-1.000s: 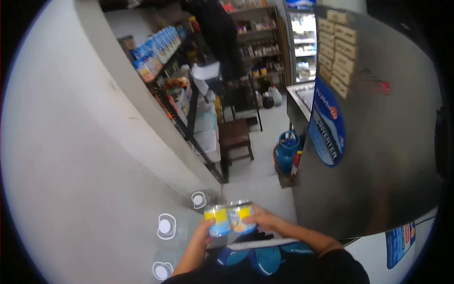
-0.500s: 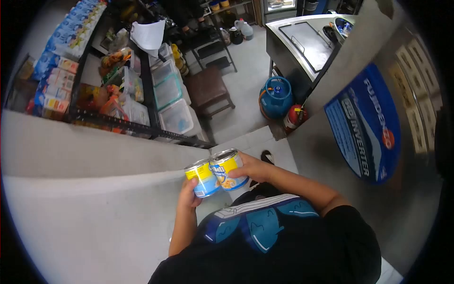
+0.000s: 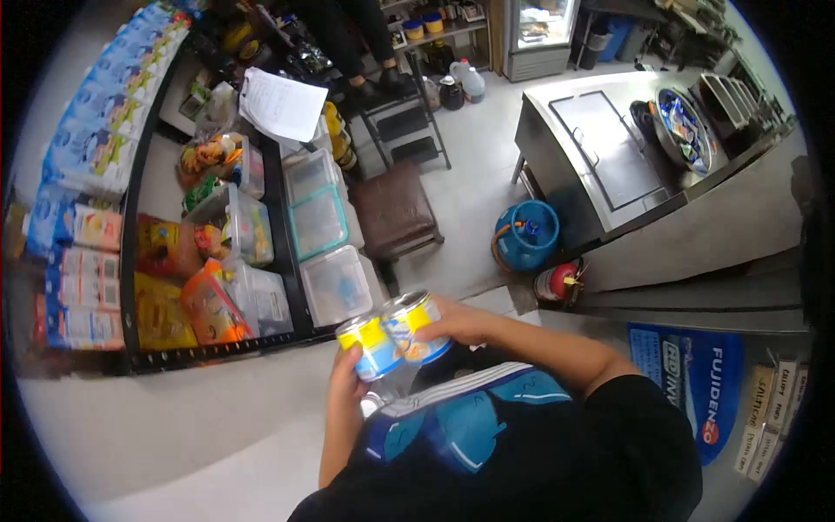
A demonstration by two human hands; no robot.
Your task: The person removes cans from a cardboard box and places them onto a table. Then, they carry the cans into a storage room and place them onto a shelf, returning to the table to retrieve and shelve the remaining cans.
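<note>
Since the earlier frame, the wearer's view had swung round: the black rack (image 3: 217, 350) and lidded bins (image 3: 337, 283) had come more fully into sight, and the blue fridge sticker (image 3: 687, 383) had dropped low on the right. The two cans had stayed together.

From where I stood, the left hand (image 3: 345, 376) was closed round the outer side of the left can (image 3: 370, 348), thumb up against its label. The right hand (image 3: 454, 322) gripped the right can (image 3: 417, 331), thumb across its front. The cans were side by side between the hands, seeming to touch, their long axes running away from the body and tops tipped a little to the left.

The rack stood ahead and to the left of the left hand, which was the nearer one to it; the nearest bin lay just beyond the cans. The brown stool (image 3: 396, 209) sat farther ahead. Forward and right of the right hand were the blue gas cylinder (image 3: 527, 239) and fire extinguisher (image 3: 557, 283).
</note>
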